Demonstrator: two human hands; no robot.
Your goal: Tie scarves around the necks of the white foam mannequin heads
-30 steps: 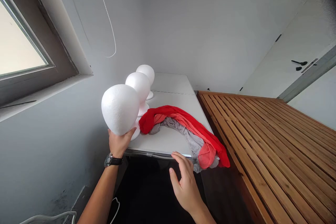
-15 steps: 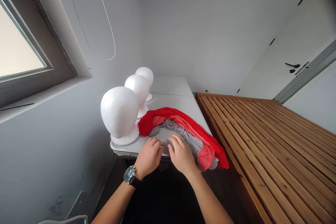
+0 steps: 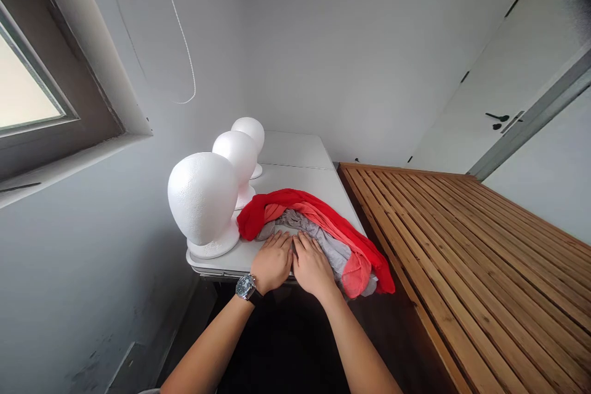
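Observation:
My left hand (image 3: 273, 260) lies palm down at the front edge of the white table (image 3: 302, 151), fingers stretched out and holding nothing. Right beside it rests my right hand (image 3: 312, 263), also flat with its fingers extended; the two hands meet near the thumbs. Just beyond my fingertips, three scarves curve in an arc: a grey one (image 3: 333, 244) nearest, a coral one (image 3: 357, 274) behind it, and a bright red one (image 3: 339, 215) on the outside. Their right ends hang at the table's edge. A wristwatch (image 3: 245, 286) is on my left wrist.
Three white foam heads stand in a row along the table's left side: a near one (image 3: 203, 200), a middle one (image 3: 235, 154) and a far one (image 3: 249, 132). A slatted wooden bed frame (image 3: 462, 246) is on the right. A window (image 3: 32, 80) opens the left wall.
Both hands have come down and together, from raised with curled fingers to lying flat at the table's front edge. The scarves and foam heads keep their places; the view has shifted slightly.

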